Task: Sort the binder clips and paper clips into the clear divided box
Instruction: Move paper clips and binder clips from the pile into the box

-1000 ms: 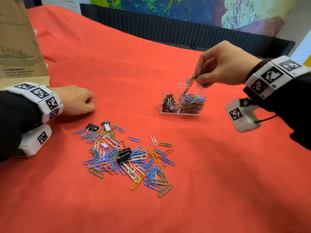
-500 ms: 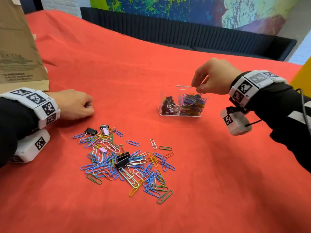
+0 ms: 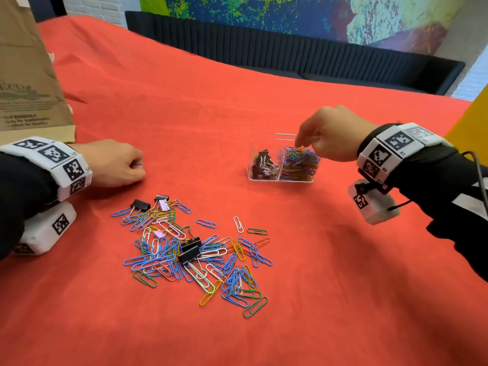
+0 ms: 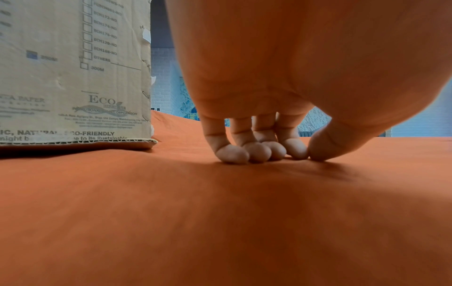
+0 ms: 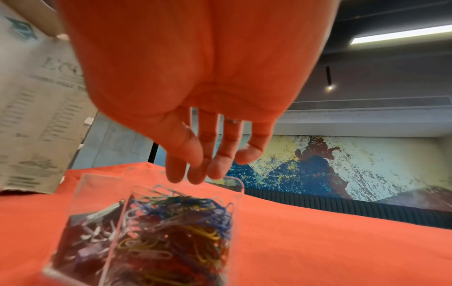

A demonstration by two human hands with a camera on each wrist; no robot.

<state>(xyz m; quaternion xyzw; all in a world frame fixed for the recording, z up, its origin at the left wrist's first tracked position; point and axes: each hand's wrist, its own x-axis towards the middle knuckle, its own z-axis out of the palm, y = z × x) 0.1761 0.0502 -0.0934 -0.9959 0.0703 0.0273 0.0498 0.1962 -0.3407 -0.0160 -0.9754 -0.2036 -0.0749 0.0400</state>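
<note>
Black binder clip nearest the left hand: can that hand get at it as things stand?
Probably yes. The left hand rests empty on the red cloth, and only bare cloth lies between it and the black binder clip.

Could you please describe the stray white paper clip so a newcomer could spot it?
On the red tablecloth, look between the clear divided plastic box and the pile of coloured paper clips. A white wire paper clip lies apart there, between a blue clip and a green clip; unlike them it points away from the person.

Idle left hand (image 3: 117, 165) loosely curled; right hand (image 3: 334, 136) raised, fingers (image 5: 217, 166) straight, apparently empty.
</note>
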